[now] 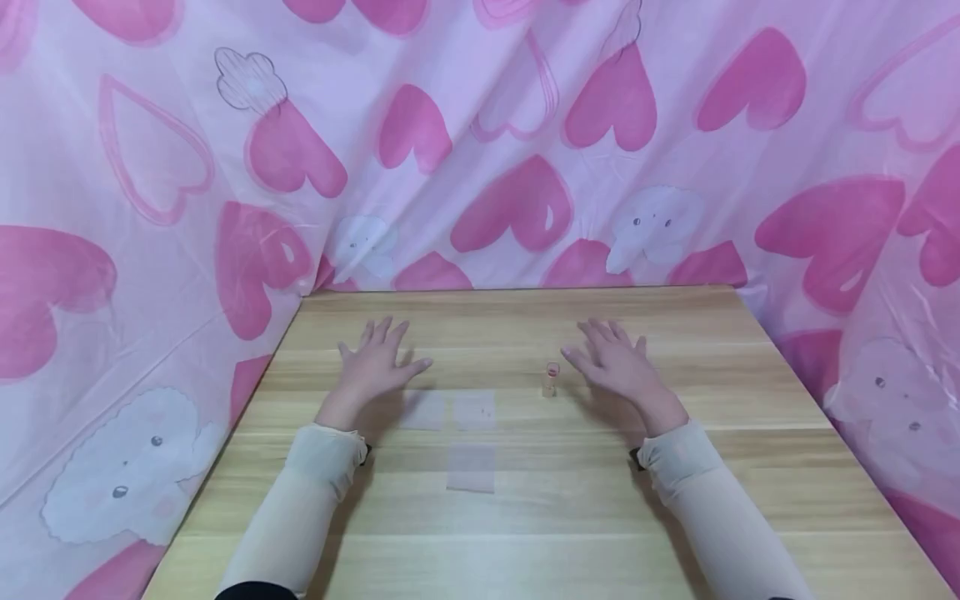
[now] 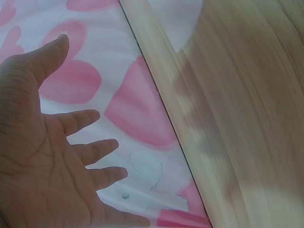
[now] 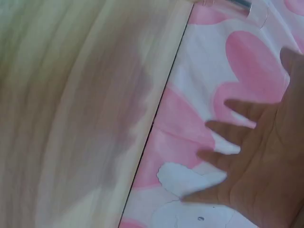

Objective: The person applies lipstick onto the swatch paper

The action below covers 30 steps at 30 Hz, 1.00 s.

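My left hand (image 1: 372, 369) hovers over the left part of the wooden table (image 1: 585, 517), fingers spread and holding nothing. The left wrist view shows its bare palm (image 2: 42, 161). On the other side my right hand (image 1: 621, 367) is likewise spread and holds nothing; its palm (image 3: 266, 166) shows in the right wrist view. Just left of the right thumb a small tan, tube-like object with a clear top (image 1: 550, 381) stands upright, apart from the hand. Its exact kind cannot be told. A clear-ended piece (image 3: 256, 13) at the top of the right wrist view is cut off.
Three pale, thin squares lie flat between the arms: a left one (image 1: 423, 410), a right one (image 1: 475, 408) with tiny marks, and a nearer one (image 1: 471, 467). A pink heart-patterned curtain (image 1: 510, 75) hangs behind the table and along both its sides.
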Each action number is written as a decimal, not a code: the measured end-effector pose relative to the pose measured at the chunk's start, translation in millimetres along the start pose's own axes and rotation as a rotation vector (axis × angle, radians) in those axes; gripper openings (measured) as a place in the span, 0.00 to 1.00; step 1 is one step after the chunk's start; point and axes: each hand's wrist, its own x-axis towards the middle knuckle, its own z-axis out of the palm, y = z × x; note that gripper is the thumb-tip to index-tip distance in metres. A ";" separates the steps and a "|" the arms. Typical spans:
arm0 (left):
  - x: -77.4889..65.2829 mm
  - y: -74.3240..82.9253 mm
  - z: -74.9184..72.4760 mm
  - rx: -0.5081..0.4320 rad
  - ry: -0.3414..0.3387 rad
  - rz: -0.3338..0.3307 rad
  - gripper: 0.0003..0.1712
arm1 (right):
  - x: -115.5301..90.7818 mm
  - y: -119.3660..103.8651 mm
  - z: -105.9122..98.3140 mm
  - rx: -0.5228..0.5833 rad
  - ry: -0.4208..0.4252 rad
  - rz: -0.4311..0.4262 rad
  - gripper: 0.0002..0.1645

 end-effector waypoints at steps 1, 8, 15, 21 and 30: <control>0.3 2.0 0.1 0.000 -0.001 0.003 0.56 | 0.0 -1.2 1.3 0.022 -0.016 -0.030 0.52; 3.2 21.6 4.9 0.008 0.001 0.036 0.51 | 4.5 -7.3 21.2 0.219 -0.180 -0.187 0.34; -2.7 57.8 11.1 0.030 0.012 0.139 0.42 | 6.2 -8.7 37.6 0.247 -0.191 -0.233 0.07; -3.9 85.4 12.8 0.017 0.039 0.275 0.36 | 6.9 -15.9 36.5 0.269 -0.183 -0.239 0.03; 8.9 124.3 21.0 -0.108 0.074 0.517 0.28 | 9.7 -41.7 26.4 0.340 -0.067 -0.305 0.07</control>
